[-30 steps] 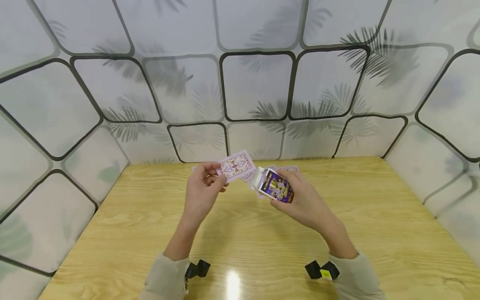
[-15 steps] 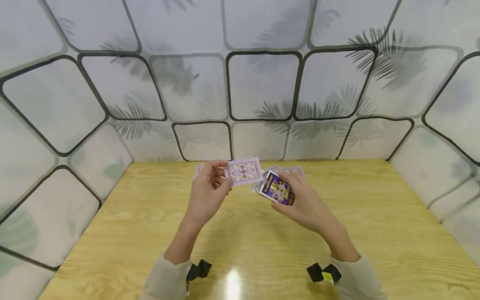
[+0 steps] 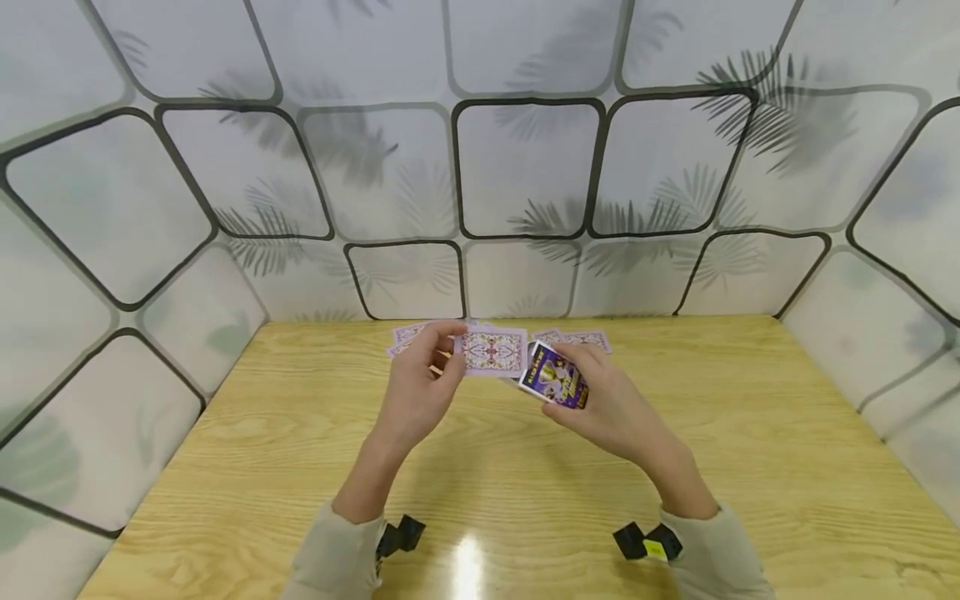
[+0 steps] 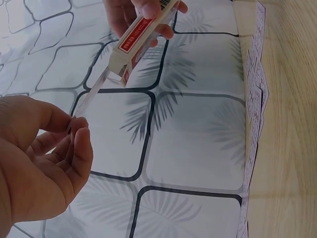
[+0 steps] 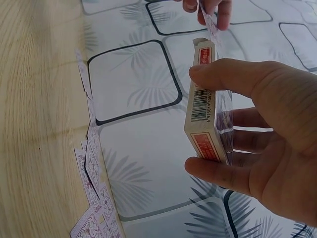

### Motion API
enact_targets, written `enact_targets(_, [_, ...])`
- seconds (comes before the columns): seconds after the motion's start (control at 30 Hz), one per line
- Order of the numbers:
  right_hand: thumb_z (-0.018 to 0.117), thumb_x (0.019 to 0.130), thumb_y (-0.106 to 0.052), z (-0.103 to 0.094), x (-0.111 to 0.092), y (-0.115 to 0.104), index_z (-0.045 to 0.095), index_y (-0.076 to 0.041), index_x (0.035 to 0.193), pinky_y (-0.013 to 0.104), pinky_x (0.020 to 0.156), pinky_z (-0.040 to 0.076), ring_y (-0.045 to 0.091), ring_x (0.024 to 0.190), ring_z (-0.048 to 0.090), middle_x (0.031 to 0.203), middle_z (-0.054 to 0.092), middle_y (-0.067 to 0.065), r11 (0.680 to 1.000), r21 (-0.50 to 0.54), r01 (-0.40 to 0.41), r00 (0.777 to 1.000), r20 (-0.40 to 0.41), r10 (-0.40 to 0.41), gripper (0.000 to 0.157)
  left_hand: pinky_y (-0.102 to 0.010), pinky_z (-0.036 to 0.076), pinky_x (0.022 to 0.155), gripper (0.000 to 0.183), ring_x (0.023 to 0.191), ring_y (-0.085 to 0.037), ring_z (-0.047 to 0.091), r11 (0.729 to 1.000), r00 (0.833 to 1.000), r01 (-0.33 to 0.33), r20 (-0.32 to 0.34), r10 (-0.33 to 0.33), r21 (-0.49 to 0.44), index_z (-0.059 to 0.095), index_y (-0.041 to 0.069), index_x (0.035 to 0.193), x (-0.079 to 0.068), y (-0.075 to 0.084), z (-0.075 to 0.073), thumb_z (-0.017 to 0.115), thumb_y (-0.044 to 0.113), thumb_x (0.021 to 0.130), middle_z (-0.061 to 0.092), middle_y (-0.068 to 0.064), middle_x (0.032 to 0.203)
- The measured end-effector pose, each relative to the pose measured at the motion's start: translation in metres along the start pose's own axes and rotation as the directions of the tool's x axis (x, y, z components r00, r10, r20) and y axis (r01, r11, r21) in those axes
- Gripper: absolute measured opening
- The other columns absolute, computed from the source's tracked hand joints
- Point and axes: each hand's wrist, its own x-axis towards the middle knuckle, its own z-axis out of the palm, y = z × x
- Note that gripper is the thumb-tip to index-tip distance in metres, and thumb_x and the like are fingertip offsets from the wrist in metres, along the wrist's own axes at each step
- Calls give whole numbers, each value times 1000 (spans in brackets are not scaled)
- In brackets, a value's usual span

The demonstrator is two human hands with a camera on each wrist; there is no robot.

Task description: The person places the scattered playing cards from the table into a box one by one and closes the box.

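L grip: my left grip [image 3: 420,379] pinched a card [image 3: 491,351] by its L end, patterned back showing; couldn't tell if 1 or several.
R grip: my right grip [image 3: 607,400] was wrapped round the card box [image 3: 555,377], purple printed front showing.
Card vs box: card's R end sat right by the box's L end, both held above the bench [image 3: 480,467]; couldn't tell if touching or inside.
Box edge: white w/ barcode & red panels, per R wrist view.
Loose cards: more loose cards [image 3: 588,340] lay overlapping along bench's far edge, patterned backs up, partly hidden behind my grips.
Backdrop: pale wall [image 3: 525,171] w/ dk outlines & leaf prints.
Wrists: lt sleeves [image 3: 330,550], blk blocks [image 3: 408,533] alongside.
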Motion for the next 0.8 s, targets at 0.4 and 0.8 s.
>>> enact_targets(0.4, [83,81,-21,2,1,-2,48,2,140,25,68,50,17,88,56,130,55,17,1000,-28,-10,1000,29,11,72,-24,50,62,35,69,-14,59,998,999,50,9,-50,33,54,1,126,1,-2,2,59,-2,91,64,-10,90])
enact_targets(0.8, [83,81,-21,2,-1,-1,48,2,140,28,71,50,19,94,57,132,54,18,999,-45,-2,999,33,3,73,-24,51,61,25,67,-14,59,999,1000,16,11,-16,44,62,2,119,1,-2,3,60,0,94,65,-8,85])
